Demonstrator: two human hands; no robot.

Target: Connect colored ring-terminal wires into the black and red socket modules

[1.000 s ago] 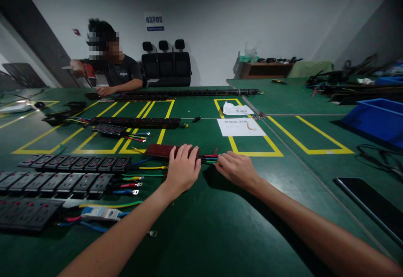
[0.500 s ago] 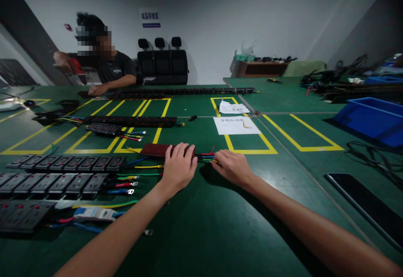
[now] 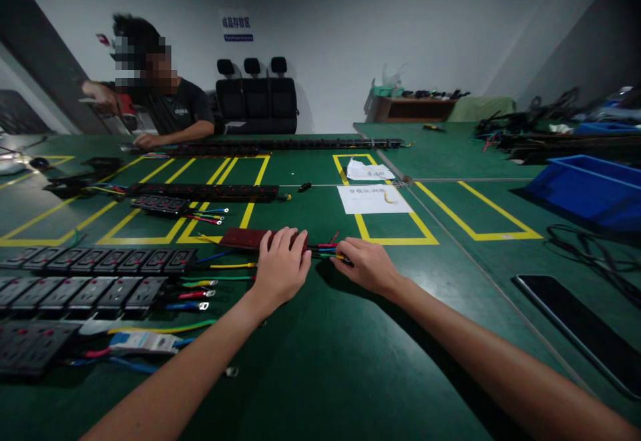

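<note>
A long dark red block (image 3: 238, 238) lies on the green table in front of me. My left hand (image 3: 283, 258) is curled over its right end, fingers on top and thumb at the near side. From that end a bundle of coloured wires (image 3: 325, 250) runs to the right. My right hand (image 3: 364, 262) pinches those wires, with a yellow tip showing near the fingers. To the left of the block lie black socket strips (image 3: 135, 260) whose wires end in metal ring lugs (image 3: 207, 293).
A co-worker (image 3: 180, 110) sits across the table beside long black strips (image 3: 310, 145). White papers (image 3: 373, 200) lie beyond my hands. On the right are a phone (image 3: 571, 327), black cables (image 3: 591, 254) and a blue bin (image 3: 591, 187). Yellow tape (image 3: 461, 236) marks the table.
The view has shifted slightly, so things sit a little further left. Both my hands keep the same hold on the block and the wires.
</note>
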